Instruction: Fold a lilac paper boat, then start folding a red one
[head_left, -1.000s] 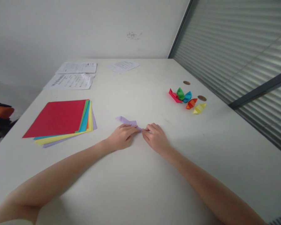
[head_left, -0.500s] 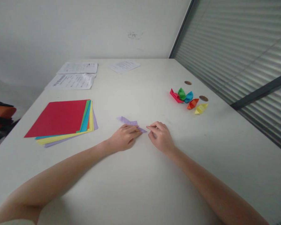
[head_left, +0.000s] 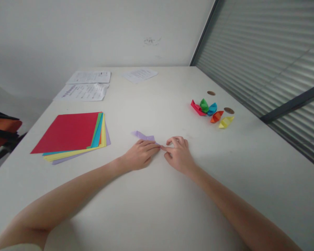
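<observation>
A small folded purple paper lies on the white table in front of me. My left hand rests over its right part, with fingers close together, holding it against the table. That part of the paper is hidden under the fingers. My right hand touches the paper's right tip with an outstretched index finger, right beside the left fingertips. Its thumb is apart from the index finger, and the other fingers are bent.
To the left is a fanned stack of coloured paper sheets, red on top. Several small folded paper boats stand at the right, near two round brown discs. Printed sheets lie at the back. Window blinds border the right side.
My right hand has moved slightly left, and its index finger has straightened from beside the thumb onto the purple paper's tip. My left hand stays on the paper.
</observation>
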Motion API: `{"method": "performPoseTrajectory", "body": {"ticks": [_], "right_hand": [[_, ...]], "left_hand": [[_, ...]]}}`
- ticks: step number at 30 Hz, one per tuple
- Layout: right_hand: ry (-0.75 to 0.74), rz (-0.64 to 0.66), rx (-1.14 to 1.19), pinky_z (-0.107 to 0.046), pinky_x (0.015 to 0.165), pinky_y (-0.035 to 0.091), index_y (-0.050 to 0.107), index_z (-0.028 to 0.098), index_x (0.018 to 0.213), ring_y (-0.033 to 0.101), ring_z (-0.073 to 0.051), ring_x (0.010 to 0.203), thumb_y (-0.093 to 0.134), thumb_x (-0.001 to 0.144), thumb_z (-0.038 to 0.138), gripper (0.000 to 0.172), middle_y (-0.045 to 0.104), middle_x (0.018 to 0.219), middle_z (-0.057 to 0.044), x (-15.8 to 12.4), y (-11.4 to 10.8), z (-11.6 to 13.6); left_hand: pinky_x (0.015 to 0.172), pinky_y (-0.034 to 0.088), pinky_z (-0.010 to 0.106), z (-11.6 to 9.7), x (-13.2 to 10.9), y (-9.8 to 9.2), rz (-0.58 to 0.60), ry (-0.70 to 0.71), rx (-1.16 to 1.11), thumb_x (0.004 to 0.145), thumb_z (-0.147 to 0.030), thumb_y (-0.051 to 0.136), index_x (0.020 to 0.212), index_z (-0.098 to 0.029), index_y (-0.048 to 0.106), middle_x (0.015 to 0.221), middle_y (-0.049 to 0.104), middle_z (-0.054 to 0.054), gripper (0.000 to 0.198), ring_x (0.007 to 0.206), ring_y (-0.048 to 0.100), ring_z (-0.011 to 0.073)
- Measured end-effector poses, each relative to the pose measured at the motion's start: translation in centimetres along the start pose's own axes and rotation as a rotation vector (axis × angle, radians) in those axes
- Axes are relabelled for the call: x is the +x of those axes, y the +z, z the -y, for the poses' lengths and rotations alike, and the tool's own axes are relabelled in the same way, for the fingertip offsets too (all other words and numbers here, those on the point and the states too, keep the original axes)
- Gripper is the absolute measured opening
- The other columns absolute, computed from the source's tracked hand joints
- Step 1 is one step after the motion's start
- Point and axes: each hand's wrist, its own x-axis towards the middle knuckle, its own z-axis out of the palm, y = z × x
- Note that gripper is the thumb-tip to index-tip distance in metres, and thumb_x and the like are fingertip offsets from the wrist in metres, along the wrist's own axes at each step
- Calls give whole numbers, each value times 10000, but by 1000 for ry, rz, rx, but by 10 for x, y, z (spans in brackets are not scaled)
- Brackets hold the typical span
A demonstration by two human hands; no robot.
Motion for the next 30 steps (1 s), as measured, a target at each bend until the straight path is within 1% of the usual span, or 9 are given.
{"method": "performPoseTrajectory", "body": {"ticks": [4, 8, 14, 16, 19, 21, 25, 28, 30], "right_hand": [[51, -25, 54, -417, 856, 331, 767, 285, 957, 415, -273, 1043, 631, 775, 124, 278, 607, 1021, -73, -1, 5, -3], [60, -55, 86, -418, 885, 332, 758, 242, 939, 425, -272, 1059, 618, 784, 123, 240, 634, 1016, -70, -1, 7, -1], [86, -189, 109, -408, 880, 331, 742, 229, 935, 464, -245, 1011, 561, 814, 91, 257, 660, 961, -54, -1, 8, 0], [65, -172, 105, -410, 878, 331, 739, 238, 986, 457, -246, 1010, 558, 813, 88, 291, 655, 968, -57, -1, 9, 0], [6, -78, 83, -418, 888, 330, 716, 257, 1102, 424, -263, 1048, 578, 807, 104, 360, 635, 1034, -71, 0, 9, -1], [-7, -40, 49, -430, 893, 323, 718, 274, 1109, 403, -276, 1072, 597, 803, 122, 363, 620, 1065, -79, 0, 9, -1], [-15, -65, -18, -452, 889, 302, 749, 300, 1033, 392, -285, 1086, 614, 803, 134, 314, 614, 1066, -77, -2, 4, -4], [-26, -96, -35, -457, 878, 292, 772, 277, 913, 401, -284, 1090, 601, 820, 132, 242, 630, 1032, -73, -4, 1, -7], [-11, -112, -23, -449, 871, 296, 772, 266, 854, 410, -279, 1082, 591, 824, 120, 235, 643, 1000, -65, -5, 2, -10]], "left_hand": [[986, 420, 418, -3, 3, -1, 0, -17, -21, 838, -121, 472, 1297, -155, 515, 1311, 598, 110, 462, 1237, 520, 248], [965, 413, 415, -5, 6, -1, 29, -34, -8, 854, -137, 467, 1240, -157, 555, 1314, 579, 112, 397, 1200, 515, 259], [914, 421, 426, -5, 7, 0, 38, -64, 20, 857, -153, 483, 1200, -158, 583, 1337, 540, 112, 357, 1118, 530, 265], [903, 421, 430, -4, 7, 1, 27, -69, 31, 859, -162, 486, 1202, -154, 584, 1333, 534, 122, 357, 1100, 532, 270], [896, 419, 429, -4, 7, 1, 28, -72, 34, 860, -167, 482, 1202, -149, 584, 1316, 545, 122, 357, 1092, 529, 275], [896, 417, 425, -4, 7, 1, 38, -73, 30, 861, -168, 478, 1197, -151, 587, 1306, 560, 113, 353, 1091, 529, 271], [888, 415, 426, -4, 7, 0, 37, -73, 35, 859, -166, 475, 1182, -167, 605, 1299, 583, 99, 347, 1095, 523, 272], [894, 410, 435, -4, 7, -1, 24, -75, 35, 852, -159, 481, 1145, -171, 624, 1297, 597, 96, 327, 1118, 507, 281], [892, 407, 442, -5, 6, -2, 20, -80, 38, 849, -164, 487, 1111, -167, 634, 1296, 604, 94, 300, 1126, 504, 288]]}}
